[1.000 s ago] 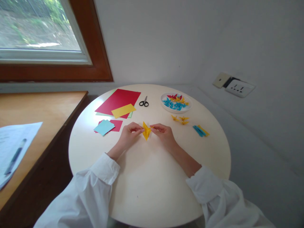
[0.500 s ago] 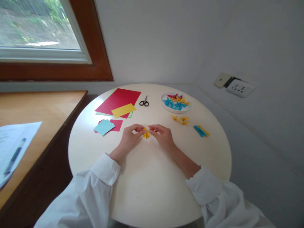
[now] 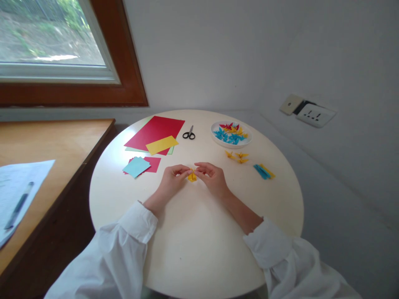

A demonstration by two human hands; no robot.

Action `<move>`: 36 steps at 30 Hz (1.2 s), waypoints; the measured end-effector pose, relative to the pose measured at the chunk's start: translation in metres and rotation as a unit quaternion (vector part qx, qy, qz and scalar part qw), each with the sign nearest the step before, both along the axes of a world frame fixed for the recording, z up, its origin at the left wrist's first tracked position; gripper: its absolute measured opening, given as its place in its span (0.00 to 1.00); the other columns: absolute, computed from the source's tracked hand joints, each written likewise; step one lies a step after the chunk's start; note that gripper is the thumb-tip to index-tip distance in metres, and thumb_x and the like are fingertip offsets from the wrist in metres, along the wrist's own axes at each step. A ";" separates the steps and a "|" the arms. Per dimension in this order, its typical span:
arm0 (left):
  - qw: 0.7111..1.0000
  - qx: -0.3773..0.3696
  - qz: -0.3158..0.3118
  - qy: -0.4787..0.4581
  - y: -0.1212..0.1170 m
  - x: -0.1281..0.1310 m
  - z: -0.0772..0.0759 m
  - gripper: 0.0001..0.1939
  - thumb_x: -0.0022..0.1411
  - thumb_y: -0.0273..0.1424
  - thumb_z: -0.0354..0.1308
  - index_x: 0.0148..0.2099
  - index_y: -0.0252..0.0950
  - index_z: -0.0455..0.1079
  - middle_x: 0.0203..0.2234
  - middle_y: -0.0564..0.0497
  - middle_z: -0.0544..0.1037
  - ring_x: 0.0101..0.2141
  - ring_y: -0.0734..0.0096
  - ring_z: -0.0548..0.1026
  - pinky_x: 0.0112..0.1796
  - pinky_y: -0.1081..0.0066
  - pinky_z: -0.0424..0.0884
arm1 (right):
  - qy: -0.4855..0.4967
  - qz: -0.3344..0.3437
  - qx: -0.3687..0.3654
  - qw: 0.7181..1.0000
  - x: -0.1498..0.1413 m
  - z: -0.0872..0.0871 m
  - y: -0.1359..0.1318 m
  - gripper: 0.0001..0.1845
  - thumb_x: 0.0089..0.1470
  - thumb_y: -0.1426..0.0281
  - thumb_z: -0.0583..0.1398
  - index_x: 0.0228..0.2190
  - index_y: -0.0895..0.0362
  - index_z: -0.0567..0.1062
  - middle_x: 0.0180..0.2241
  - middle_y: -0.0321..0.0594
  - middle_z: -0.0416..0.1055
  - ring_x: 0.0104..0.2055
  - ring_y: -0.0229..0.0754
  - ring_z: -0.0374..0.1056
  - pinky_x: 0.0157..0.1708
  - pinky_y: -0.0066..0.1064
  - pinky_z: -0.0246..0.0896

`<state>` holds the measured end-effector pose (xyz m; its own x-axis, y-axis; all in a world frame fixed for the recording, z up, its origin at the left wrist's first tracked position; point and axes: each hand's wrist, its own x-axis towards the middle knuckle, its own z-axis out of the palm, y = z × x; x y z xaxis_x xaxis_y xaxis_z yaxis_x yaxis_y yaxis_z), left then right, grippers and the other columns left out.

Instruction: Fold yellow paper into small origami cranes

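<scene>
A small piece of folded yellow paper (image 3: 192, 177) is held between my two hands above the middle of the round white table (image 3: 199, 249). My left hand (image 3: 173, 178) pinches its left side between thumb and fingers. From the right, my right hand (image 3: 212, 176) grips the upper part with thumb and fingertips. The fingers cover part of the folds. To the right lie several yellow paper cranes (image 3: 241, 157), apart from my hands. Left of my hands is a stack of light blue paper squares (image 3: 136, 166) over red paper squares (image 3: 154, 165).
A white dish (image 3: 232, 145) at the back right holds red, yellow and blue cranes. Folded blue and yellow strips (image 3: 263, 172) lie right. Scissors (image 3: 188, 135) rest near red sheets (image 3: 156, 133) and a yellow rectangle (image 3: 162, 145). A wooden desk (image 3: 77, 137) with a pen (image 3: 19, 205) stands left.
My fingertips have drawn slightly closer together at the top of the folded yellow paper, which looks narrower now. Nothing else on the table has moved.
</scene>
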<state>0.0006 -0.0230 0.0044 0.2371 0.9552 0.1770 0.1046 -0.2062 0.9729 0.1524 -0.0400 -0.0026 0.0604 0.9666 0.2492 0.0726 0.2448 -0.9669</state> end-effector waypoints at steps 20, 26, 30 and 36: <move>0.997 -0.068 -0.044 0.004 -0.003 0.001 0.004 0.11 0.51 0.36 0.59 0.27 0.32 0.73 0.24 0.49 0.76 0.26 0.71 0.72 0.27 0.73 0.64 | -0.028 -0.015 0.002 0.999 0.000 0.004 -0.004 0.14 0.41 0.67 0.63 0.35 0.56 0.74 0.24 0.36 0.73 0.28 0.40 0.69 0.32 0.32 0.63; 0.985 -0.142 0.004 -0.103 -0.006 0.003 0.012 0.09 0.48 0.35 0.61 0.27 0.32 0.73 0.23 0.50 0.75 0.26 0.72 0.71 0.29 0.73 0.65 | -0.083 -0.021 0.052 0.995 0.001 0.007 -0.005 0.07 0.46 0.66 0.60 0.30 0.55 0.74 0.30 0.39 0.74 0.31 0.40 0.69 0.31 0.31 0.62; 0.976 -0.161 0.025 -0.146 -0.005 0.002 0.013 0.09 0.46 0.34 0.62 0.26 0.33 0.73 0.23 0.51 0.75 0.25 0.73 0.70 0.27 0.73 0.64 | -0.133 0.005 0.074 0.988 -0.001 0.010 -0.008 0.11 0.40 0.68 0.64 0.31 0.53 0.73 0.31 0.37 0.73 0.33 0.40 0.68 0.32 0.32 0.62; 0.978 -0.144 0.023 -0.147 -0.006 0.003 0.013 0.07 0.46 0.32 0.62 0.26 0.32 0.73 0.23 0.51 0.75 0.26 0.74 0.70 0.28 0.74 0.64 | -0.130 -0.011 0.075 0.989 -0.003 0.007 -0.006 0.09 0.42 0.68 0.63 0.30 0.54 0.72 0.34 0.38 0.74 0.37 0.41 0.69 0.35 0.33 0.62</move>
